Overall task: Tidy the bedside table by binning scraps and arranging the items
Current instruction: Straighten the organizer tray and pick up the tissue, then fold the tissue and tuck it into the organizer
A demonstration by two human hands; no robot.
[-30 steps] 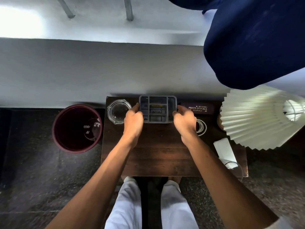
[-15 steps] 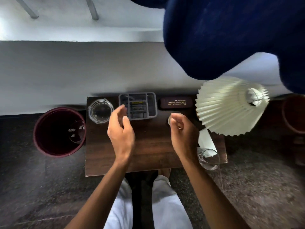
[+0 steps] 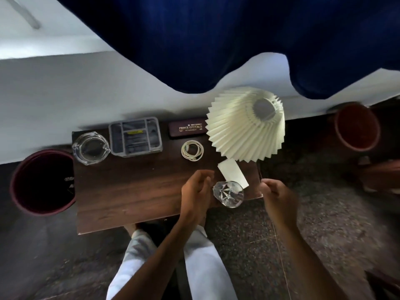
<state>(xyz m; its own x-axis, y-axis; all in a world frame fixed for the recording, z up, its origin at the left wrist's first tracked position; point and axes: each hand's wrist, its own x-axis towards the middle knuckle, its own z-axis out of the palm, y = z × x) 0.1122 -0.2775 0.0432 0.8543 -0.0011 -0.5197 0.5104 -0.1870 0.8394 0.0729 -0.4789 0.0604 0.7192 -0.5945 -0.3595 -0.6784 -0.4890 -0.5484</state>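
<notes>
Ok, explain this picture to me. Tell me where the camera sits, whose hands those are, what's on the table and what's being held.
There is no machine here. A person is tidying a bedside table, and one wide camera on their head looks down, so the arms reach in from below. On the table are a glass ashtray, a grey organiser tray, a dark spectacle case, a coiled pale cable, a white card and a cut drinking glass. A pleated lamp shade hangs over the right end. A dark red bin stands on the floor at the left. The left hand is beside the glass, fingers loosely bent. The right hand, fingers curled, is just past the table's right edge. Neither holds anything.
</notes>
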